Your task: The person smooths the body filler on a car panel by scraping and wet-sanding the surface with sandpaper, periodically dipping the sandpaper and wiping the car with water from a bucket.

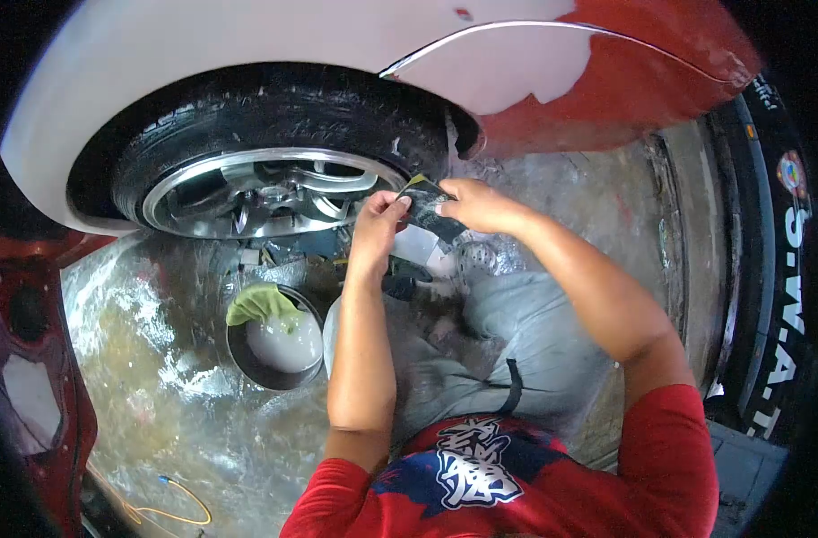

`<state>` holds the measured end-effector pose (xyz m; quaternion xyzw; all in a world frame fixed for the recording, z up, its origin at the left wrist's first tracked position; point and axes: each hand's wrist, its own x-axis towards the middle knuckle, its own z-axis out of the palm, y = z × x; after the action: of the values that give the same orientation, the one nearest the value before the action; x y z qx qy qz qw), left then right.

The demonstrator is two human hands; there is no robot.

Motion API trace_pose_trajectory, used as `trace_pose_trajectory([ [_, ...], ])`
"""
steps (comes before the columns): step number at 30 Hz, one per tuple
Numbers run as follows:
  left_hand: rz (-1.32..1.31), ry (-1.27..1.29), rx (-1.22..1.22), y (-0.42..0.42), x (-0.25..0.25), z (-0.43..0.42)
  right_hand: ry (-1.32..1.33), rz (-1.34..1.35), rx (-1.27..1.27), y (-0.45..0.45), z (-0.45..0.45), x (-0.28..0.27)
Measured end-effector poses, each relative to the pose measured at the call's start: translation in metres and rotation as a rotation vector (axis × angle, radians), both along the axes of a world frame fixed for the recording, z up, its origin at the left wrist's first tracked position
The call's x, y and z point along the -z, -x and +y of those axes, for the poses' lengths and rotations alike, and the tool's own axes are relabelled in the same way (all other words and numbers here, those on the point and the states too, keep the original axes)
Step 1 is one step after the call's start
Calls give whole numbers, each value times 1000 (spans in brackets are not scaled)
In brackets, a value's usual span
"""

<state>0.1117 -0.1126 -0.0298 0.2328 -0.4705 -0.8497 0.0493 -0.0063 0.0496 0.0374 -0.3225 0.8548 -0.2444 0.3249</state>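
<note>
Between my two hands is a dark sheet of sandpaper [430, 208] with a yellowish-green edge at its top. My left hand [385, 218] pinches its left side, thumb and fingers together. On the other side, my right hand [476, 206] grips the upper right part. The sheet is held in front of the car wheel [265, 193], near the right end of its tyre. Above it curves the car's body panel [274, 36], whitish-grey at left and middle, red at right [633, 90].
A dark bucket [237, 348] of whitish water stands on the wet floor [158, 394], with a green cloth [264, 305] over its rim. A red car part [46, 403] is at left. A yellow hose [189, 511] lies lower left; a lettered black board [786, 260] stands right.
</note>
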Motion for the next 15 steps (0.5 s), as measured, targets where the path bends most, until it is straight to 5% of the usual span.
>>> trace_pose_trajectory([
  [3,-36,86,-82,-4,9,-3,-235,-211,-184,-9,3,-3],
  [6,-39,322,-195,-10,1,-8,-590,-58,-530,-7,46,136],
  [7,-59,399,-221,-14,1,-10,-774,-67,-620,-14,28,126],
  [10,-144,615,-249,-28,-15,-13,-628,166,-381,-20,24,240],
  [15,-151,762,-316,-43,-14,-8,-404,340,64,-52,-14,289],
])
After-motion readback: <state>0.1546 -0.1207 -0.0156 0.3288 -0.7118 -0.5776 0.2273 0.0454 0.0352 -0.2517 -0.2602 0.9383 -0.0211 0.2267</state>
